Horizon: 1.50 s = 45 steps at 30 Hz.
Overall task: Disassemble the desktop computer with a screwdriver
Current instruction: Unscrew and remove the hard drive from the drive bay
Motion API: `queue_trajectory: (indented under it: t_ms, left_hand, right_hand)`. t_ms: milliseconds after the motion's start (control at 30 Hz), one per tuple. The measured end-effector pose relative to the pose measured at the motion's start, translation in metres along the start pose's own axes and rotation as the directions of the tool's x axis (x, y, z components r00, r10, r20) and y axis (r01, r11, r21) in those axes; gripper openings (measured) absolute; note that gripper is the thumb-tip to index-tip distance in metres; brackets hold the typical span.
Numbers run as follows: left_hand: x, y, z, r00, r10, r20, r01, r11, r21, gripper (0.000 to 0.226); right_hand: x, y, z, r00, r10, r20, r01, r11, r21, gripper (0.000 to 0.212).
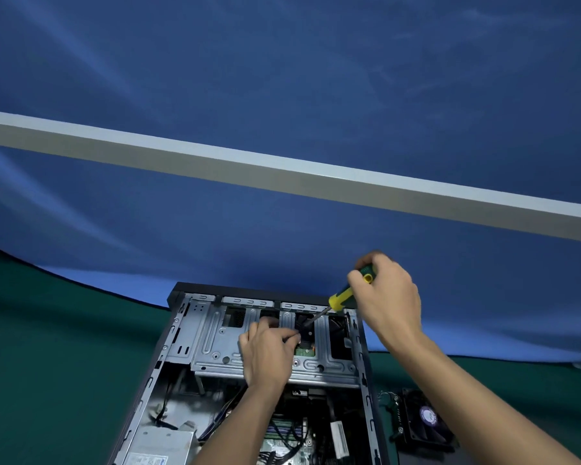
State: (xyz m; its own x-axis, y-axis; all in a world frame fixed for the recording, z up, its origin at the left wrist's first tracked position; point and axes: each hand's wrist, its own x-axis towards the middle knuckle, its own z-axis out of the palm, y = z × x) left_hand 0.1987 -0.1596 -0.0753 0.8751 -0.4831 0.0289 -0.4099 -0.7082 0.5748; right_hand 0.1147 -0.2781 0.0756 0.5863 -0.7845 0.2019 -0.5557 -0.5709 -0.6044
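Right hand [388,297] fisted above; left hand [267,350] curled, pinching below.

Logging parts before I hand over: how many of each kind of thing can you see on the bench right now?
Computer case, open: 1
Screwdriver, held in the right hand: 1
Loose cooling fan beside the case: 1
Hands, with the left hand on the drive cage: 2
Total: 5

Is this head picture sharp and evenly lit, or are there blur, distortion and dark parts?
Head view: wide-angle bending curves the table edge against the blue backdrop; the right hand on the screwdriver looks slightly soft; the left hand is sharper; the computer case interior low down is dark; soft pale streaks lie on the backdrop; no hard glare.
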Motion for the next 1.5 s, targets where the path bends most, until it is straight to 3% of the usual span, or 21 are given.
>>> queue_trajectory:
  t_ms: [133,267,467,633,767,867,1000,1100,1200,1367,1500]
  left_hand:
    - [0.001,0.000,0.002,0.999,0.047,-0.022,-0.045,0.997,0.067,0.022]
    - [-0.003,-0.001,0.005,0.988,0.137,-0.072,-0.124,0.979,0.162,0.024]
    - [-0.005,0.001,0.005,0.964,0.244,-0.101,-0.221,0.955,0.197,0.020]
    - [-0.005,0.004,0.006,0.948,0.301,-0.099,-0.276,0.939,0.207,0.010]
    - [-0.004,0.005,0.008,0.954,0.294,-0.062,-0.272,0.934,0.230,0.011]
    - [-0.001,0.005,0.010,0.964,0.266,0.021,-0.262,0.929,0.259,0.022]
    - [0.006,0.010,0.007,0.962,0.245,0.118,-0.271,0.904,0.329,0.025]
    - [0.011,0.016,0.002,0.927,0.273,0.259,-0.366,0.812,0.455,0.027]
    - [0.012,0.023,0.002,0.907,0.233,0.351,-0.402,0.726,0.558,0.044]
    - [0.007,0.028,0.007,0.907,0.219,0.359,-0.406,0.679,0.612,0.037]
    - [0.007,0.021,0.000,0.900,0.254,0.355,-0.420,0.727,0.543,0.035]
  right_hand:
    - [-0.013,0.024,0.007,0.993,0.099,-0.057,-0.089,0.982,0.166,0.005]
    - [-0.032,0.047,0.020,0.964,0.258,-0.065,-0.215,0.899,0.382,0.008]
    - [-0.065,0.081,0.041,0.928,0.371,0.000,-0.329,0.822,0.465,0.012]
    - [-0.080,0.104,0.040,0.941,0.326,0.096,-0.340,0.901,0.270,0.026]
    - [-0.085,0.109,0.040,0.958,0.195,0.209,-0.174,0.978,-0.114,0.026]
    - [-0.084,0.105,0.045,0.962,0.159,0.222,-0.101,0.963,-0.252,0.027]
    - [-0.082,0.098,0.048,0.951,0.179,0.252,-0.106,0.954,-0.280,0.022]
    - [-0.084,0.096,0.047,0.944,0.205,0.258,-0.128,0.949,-0.288,0.021]
    - [-0.086,0.097,0.047,0.945,0.212,0.248,-0.128,0.940,-0.316,0.022]
    - [-0.089,0.101,0.047,0.949,0.204,0.240,-0.108,0.926,-0.362,0.026]
    - [-0.095,0.107,0.044,0.959,0.168,0.229,-0.080,0.933,-0.352,0.030]
